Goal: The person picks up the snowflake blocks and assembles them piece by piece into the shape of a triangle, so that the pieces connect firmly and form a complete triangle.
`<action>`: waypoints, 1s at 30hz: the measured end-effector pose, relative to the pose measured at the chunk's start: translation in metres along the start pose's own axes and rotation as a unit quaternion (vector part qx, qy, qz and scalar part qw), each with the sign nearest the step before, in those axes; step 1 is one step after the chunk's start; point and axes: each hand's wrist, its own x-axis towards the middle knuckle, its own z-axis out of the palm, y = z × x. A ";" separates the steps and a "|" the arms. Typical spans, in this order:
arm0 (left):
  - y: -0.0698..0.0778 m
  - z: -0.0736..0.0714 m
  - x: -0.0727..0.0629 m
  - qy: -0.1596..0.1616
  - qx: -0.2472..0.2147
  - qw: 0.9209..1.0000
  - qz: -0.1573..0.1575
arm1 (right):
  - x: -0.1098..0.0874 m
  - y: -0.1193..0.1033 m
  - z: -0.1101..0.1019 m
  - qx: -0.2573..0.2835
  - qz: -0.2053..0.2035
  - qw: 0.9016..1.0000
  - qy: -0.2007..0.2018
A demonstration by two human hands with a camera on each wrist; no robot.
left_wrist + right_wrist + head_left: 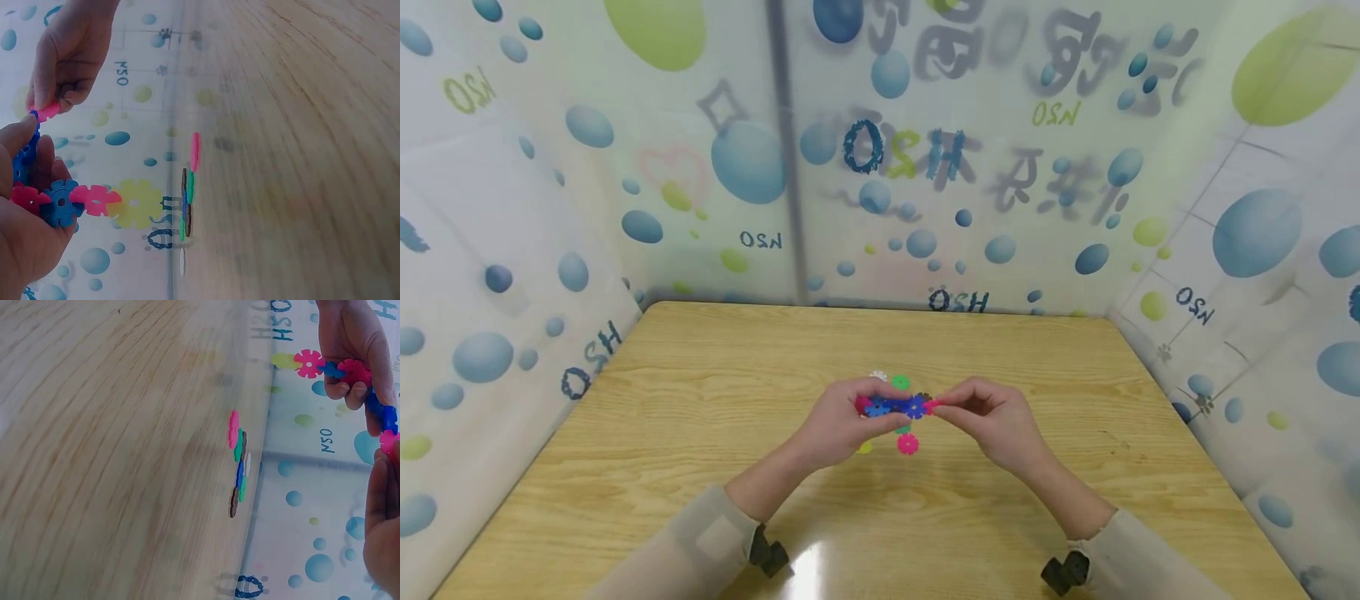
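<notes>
A chain of interlocking plastic snowflake discs [891,406] is held up above the table, with blue and pink pieces joined edge to edge. My left hand [838,425] grips it between thumb and fingers. In the left wrist view, a blue disc [61,203], a pink disc [95,200] and a yellow disc [136,204] stick out from the palm side. At the other end my right hand [1003,425] pinches a pink disc [389,442] with thumb and fingertips. That disc touches a blue one in the chain; whether they are locked together is unclear.
Loose discs lie flat on the wooden table [700,433] below and behind the hands, among them a pink disc [907,444], a green disc [901,382] and a white disc [878,376]. Brown and blue ones show in the wrist views. A patterned curtain [887,250] surrounds the table.
</notes>
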 end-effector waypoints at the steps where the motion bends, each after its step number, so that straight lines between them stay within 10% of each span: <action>1: 0.000 0.000 0.000 0.000 0.001 1.000 0.001 | 0.000 0.000 0.000 0.000 -0.002 1.000 0.001; 30: 0.003 -0.005 -0.003 0.006 0.022 0.998 0.054 | 0.000 0.000 -0.005 -0.043 -0.024 0.999 0.012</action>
